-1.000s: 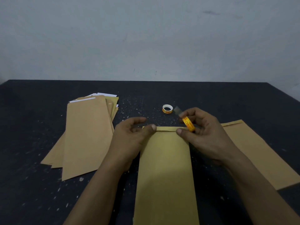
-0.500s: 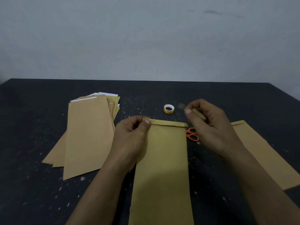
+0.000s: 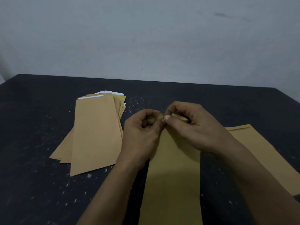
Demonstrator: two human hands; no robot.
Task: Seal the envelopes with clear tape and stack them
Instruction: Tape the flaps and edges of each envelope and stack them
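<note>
A brown envelope (image 3: 173, 176) lies lengthwise in front of me on the black table (image 3: 32, 184). Its top edge is hidden behind my hands. My right hand (image 3: 194, 127) grips a small yellow roll of clear tape (image 3: 180, 118) just above that top edge. My left hand (image 3: 142, 132) meets it fingertip to fingertip, its thumb and forefinger pinching the loose tape end (image 3: 160, 117). A fanned stack of brown envelopes (image 3: 95, 132) lies to the left, with white paper showing at its top.
One more brown envelope (image 3: 263, 151) lies slanted at the right, partly under my right forearm. The table is flecked with pale specks. A grey wall (image 3: 146, 38) stands behind the table's far edge.
My left hand has let go of the envelope's top corner and risen to meet my right hand at the tape roll. The hands now cover the second tape roll and the scissors.
</note>
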